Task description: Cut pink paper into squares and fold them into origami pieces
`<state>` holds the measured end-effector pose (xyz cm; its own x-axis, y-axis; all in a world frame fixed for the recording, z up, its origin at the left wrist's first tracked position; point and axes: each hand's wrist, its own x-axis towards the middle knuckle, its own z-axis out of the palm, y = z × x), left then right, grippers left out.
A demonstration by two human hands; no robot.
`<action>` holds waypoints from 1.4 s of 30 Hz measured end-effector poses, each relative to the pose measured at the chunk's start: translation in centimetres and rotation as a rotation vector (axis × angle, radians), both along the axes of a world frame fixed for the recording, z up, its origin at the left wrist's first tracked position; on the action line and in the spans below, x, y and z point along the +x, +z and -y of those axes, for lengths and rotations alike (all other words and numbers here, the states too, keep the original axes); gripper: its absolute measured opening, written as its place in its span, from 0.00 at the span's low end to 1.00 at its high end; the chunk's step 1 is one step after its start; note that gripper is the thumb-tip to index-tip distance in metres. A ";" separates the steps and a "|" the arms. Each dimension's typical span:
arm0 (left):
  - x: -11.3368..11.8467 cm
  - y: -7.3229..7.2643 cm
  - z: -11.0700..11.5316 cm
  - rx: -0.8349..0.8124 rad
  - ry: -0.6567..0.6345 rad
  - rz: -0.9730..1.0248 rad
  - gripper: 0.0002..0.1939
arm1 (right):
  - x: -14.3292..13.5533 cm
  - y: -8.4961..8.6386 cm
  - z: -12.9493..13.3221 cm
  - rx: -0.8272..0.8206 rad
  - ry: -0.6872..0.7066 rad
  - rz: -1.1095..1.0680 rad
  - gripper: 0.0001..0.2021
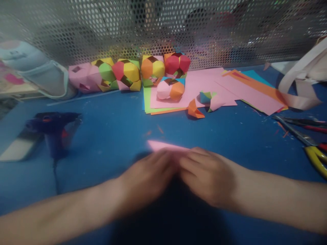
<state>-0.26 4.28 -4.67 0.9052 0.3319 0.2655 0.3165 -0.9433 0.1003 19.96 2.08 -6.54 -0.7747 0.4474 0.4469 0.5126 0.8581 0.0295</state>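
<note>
Head view: left hand (pixel 149 175) and right hand (pixel 206 175), narrow grips holding pink paper (pixel 163 146) at near side of desk (pixel 109 136), likely do best with edges aligned, pressure even.

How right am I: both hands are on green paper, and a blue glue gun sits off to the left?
Only the colour is wrong: the head view shows the left hand and right hand on pink paper. The blue glue gun is off to the left.
</note>
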 end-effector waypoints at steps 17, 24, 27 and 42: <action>0.0 -0.2 1.1 0.376 0.234 -0.198 0.17 | -0.2 -0.1 0.2 0.136 -0.147 0.218 0.13; 0.2 -0.1 0.3 0.266 0.175 -0.175 0.15 | -0.4 -0.2 -0.1 0.048 -0.141 0.226 0.13; 0.0 -0.5 0.0 0.218 0.120 -0.193 0.17 | -0.4 0.1 -0.1 0.046 -0.138 0.293 0.16; -0.2 0.6 -0.3 0.166 0.411 -0.322 0.14 | 0.8 3.0 1.6 0.007 -0.381 0.633 0.08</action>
